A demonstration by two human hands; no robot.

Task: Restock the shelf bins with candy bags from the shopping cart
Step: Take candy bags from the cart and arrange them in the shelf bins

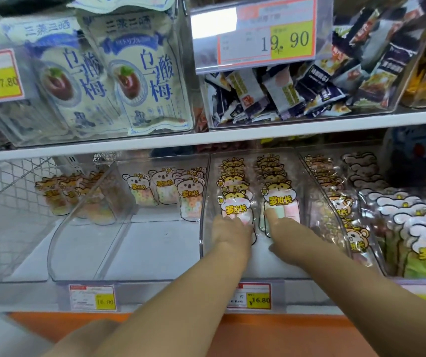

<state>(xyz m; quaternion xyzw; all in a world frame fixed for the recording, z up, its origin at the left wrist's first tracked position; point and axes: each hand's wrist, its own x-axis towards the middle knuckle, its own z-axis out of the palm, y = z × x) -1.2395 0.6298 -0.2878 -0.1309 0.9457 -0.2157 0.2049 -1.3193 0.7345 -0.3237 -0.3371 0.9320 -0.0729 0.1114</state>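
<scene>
Left hand (232, 229) and right hand (282, 229), apart, touch front 罗班长 candy bags (281, 200) in the bin (205, 222) tagged 16.80; grip unclear.

Reaches forward and upward with both bare arms, side by side, forearms converging toward the hands. Holds the left hand (230, 229) back-up on a straight wrist, fingers (228, 219) pointing away, too foreshortened to judge for curl. Stretches the right hand (282, 229) just beside it, near but not touching, with one straight finger (271, 215) leading.
</scene>
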